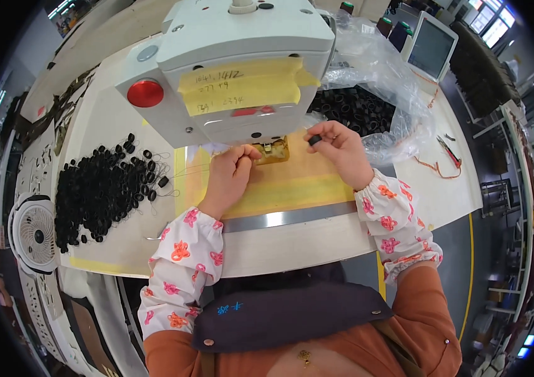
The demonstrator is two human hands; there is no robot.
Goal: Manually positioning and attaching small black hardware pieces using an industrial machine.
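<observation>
A white sewing machine head [248, 38] stands over the work area, its small metal clamp and needle plate [273, 151] showing beneath. My left hand [229, 176] is closed in a pinch at the left of the plate; its fingertips hide whatever they hold. Thin threads run from beside it toward the pile on the left. Just right of the plate, my right hand [342, 154] pinches a small black band loop [314, 140] between thumb and fingers. Many similar black loops [361, 110] lie in a clear plastic bag [405, 81] behind it.
A heap of small black pieces with loose threads [100, 195] covers the table's left. Thread snips with red handles [450, 154] lie at the right, below a control screen [432, 45]. A red button [145, 93] sits on the machine; a white fan [37, 234] stands at far left.
</observation>
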